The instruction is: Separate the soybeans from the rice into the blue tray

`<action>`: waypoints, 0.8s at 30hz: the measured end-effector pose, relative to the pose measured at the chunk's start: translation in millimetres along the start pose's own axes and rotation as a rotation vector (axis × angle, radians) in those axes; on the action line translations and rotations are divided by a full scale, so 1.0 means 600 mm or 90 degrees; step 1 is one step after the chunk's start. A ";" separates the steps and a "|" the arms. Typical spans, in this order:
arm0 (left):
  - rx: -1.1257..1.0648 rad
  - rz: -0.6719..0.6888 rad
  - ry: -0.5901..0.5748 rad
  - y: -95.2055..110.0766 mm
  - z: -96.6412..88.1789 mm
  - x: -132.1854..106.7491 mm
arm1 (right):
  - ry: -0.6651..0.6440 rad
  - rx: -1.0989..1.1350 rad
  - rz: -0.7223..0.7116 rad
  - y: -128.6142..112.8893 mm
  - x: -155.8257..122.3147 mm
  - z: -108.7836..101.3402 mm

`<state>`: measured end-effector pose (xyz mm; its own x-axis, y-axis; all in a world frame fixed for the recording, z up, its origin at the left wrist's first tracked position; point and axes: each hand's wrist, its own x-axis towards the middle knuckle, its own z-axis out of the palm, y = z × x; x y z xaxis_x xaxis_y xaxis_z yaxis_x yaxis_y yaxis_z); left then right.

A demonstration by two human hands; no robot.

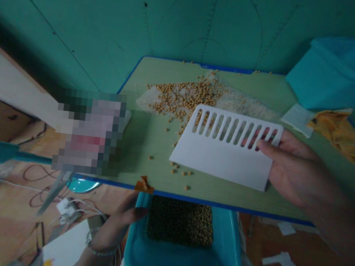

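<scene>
My right hand (292, 167) grips the right end of a white plastic scraper (222, 161) with a row of slots along its top, thumb in front and fingertips showing through the slots. The scraper is tilted over the table, in front of a spread of yellowish soybeans (201, 92) mixed with whitish grains (251, 105). Below the table's front edge, my left hand (123, 216) is closed on the left rim of a blue plastic basin (182, 263). Many soybeans (183, 223) lie inside the basin. Several loose beans (184, 173) lie near the scraper's lower edge.
The light green table (137, 145) has a blue edge and stands against a green wall. A blue fabric bin (338, 74), an orange cloth (341, 132) and a white packet (299, 119) are at the right. Cables and a white power strip (67, 211) lie on the floor.
</scene>
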<state>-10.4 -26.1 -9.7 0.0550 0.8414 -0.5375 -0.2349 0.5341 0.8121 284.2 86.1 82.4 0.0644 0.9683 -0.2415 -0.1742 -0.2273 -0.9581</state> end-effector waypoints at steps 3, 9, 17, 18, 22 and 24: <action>0.013 0.020 -0.037 0.000 -0.002 0.000 | -0.019 -0.008 0.001 0.001 -0.003 0.006; 0.018 0.021 -0.027 -0.007 -0.011 -0.001 | -0.049 -0.008 0.003 0.004 -0.007 0.012; 0.021 0.031 -0.037 -0.001 -0.007 -0.001 | -0.035 0.011 0.021 0.008 -0.013 0.009; 0.021 0.029 -0.035 -0.002 -0.008 -0.002 | -0.029 0.007 0.030 0.008 -0.014 0.007; 0.005 0.028 -0.048 -0.001 -0.007 -0.002 | -0.011 -0.008 0.055 0.006 -0.019 -0.001; -0.001 0.031 -0.046 -0.001 -0.007 0.000 | 0.000 -0.007 0.056 0.005 -0.022 -0.006</action>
<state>-14.3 -26.7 -11.4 0.1133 0.8699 -0.4801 -0.2411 0.4929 0.8360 286.6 72.5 81.9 0.0488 0.9444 -0.3250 -0.1686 -0.3130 -0.9347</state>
